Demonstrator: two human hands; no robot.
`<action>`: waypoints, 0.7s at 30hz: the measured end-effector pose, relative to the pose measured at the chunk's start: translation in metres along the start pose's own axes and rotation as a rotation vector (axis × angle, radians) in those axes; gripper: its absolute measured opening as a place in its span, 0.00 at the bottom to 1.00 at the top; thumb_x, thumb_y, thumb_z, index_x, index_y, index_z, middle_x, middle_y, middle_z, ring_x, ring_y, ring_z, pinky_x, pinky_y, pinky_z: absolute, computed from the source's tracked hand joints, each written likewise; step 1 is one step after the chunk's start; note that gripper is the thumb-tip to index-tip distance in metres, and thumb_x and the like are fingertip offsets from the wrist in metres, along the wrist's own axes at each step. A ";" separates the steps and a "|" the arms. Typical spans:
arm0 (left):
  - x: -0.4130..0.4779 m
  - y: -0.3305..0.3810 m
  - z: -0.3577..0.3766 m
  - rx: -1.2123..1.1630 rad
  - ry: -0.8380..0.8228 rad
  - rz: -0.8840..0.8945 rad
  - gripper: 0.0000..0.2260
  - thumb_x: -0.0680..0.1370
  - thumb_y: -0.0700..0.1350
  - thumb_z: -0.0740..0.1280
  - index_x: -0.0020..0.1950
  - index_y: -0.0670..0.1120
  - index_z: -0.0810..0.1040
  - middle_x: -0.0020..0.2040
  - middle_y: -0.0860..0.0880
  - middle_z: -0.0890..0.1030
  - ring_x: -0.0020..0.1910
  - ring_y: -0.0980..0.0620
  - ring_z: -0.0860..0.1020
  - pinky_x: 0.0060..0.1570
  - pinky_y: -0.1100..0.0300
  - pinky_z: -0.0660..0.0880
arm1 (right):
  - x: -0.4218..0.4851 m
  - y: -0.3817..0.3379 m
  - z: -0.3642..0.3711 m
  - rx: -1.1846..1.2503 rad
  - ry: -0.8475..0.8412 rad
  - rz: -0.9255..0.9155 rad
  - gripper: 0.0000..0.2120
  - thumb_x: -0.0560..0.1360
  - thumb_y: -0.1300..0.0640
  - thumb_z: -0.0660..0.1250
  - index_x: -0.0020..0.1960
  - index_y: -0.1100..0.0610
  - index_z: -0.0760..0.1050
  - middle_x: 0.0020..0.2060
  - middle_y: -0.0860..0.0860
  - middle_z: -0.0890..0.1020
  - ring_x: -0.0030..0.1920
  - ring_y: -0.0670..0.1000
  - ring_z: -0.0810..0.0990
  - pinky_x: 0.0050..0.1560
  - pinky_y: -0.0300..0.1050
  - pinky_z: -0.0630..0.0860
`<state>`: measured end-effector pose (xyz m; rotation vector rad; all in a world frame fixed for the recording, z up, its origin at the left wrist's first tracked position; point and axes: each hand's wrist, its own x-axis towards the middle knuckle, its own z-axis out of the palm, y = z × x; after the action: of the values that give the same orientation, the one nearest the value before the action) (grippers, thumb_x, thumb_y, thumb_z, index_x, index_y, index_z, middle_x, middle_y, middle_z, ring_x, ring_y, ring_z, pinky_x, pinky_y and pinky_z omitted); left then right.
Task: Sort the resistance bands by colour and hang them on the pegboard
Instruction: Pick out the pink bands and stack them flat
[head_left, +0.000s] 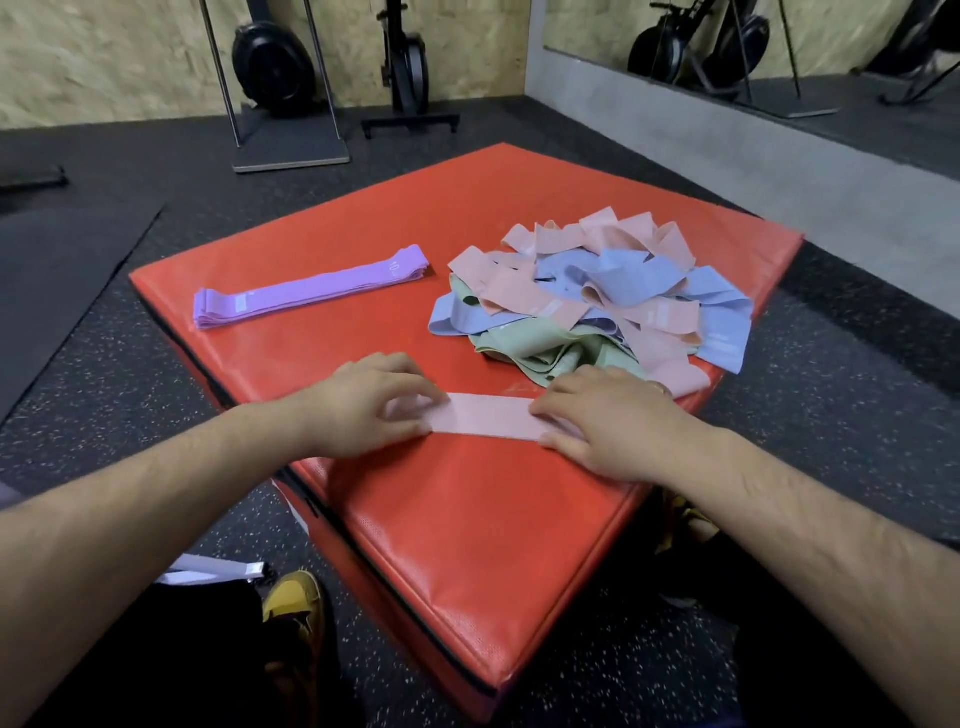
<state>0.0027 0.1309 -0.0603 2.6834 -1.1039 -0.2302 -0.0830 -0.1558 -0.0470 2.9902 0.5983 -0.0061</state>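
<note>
You are working over a red padded box (467, 519) whose top is carrying all the bands. A pink band (488, 415) is lying flat on the near part of that top, its long axis running left to right in front of you. Your left hand (374, 400) is curling over its left end, apparently pinching it between thumb and fingers, though motion blur is softening that detail. Your right hand (602, 421) is pressing down on the right end with fingers laid nearly straight. A stack of purple bands (311, 288) is lying at the far left, pointing from near-left to far-right. A mixed heap (597, 301) of pink, blue and green bands is sitting at the far right, just beyond your right hand.
</note>
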 end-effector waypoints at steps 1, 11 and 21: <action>0.002 0.001 -0.002 0.011 -0.008 -0.013 0.24 0.70 0.67 0.59 0.62 0.62 0.76 0.59 0.57 0.73 0.60 0.54 0.73 0.61 0.48 0.71 | 0.001 0.000 0.000 -0.004 -0.013 0.004 0.21 0.80 0.39 0.58 0.69 0.44 0.70 0.62 0.45 0.76 0.65 0.51 0.72 0.63 0.49 0.67; 0.075 0.025 -0.037 -0.095 0.194 -0.016 0.22 0.72 0.60 0.62 0.61 0.52 0.77 0.55 0.55 0.74 0.57 0.53 0.74 0.60 0.51 0.72 | 0.048 0.025 -0.045 0.115 0.284 0.226 0.13 0.80 0.51 0.59 0.61 0.48 0.78 0.55 0.48 0.80 0.58 0.53 0.75 0.55 0.48 0.68; 0.154 0.062 -0.034 -0.205 0.150 -0.018 0.16 0.72 0.55 0.65 0.57 0.50 0.79 0.54 0.51 0.75 0.53 0.52 0.76 0.53 0.57 0.73 | 0.089 0.067 -0.032 0.089 0.076 0.280 0.10 0.79 0.52 0.61 0.54 0.48 0.81 0.54 0.47 0.79 0.60 0.54 0.70 0.59 0.51 0.67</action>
<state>0.0770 -0.0160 -0.0194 2.4848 -0.9566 -0.1341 0.0248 -0.1803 -0.0107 3.1446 0.1853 0.1036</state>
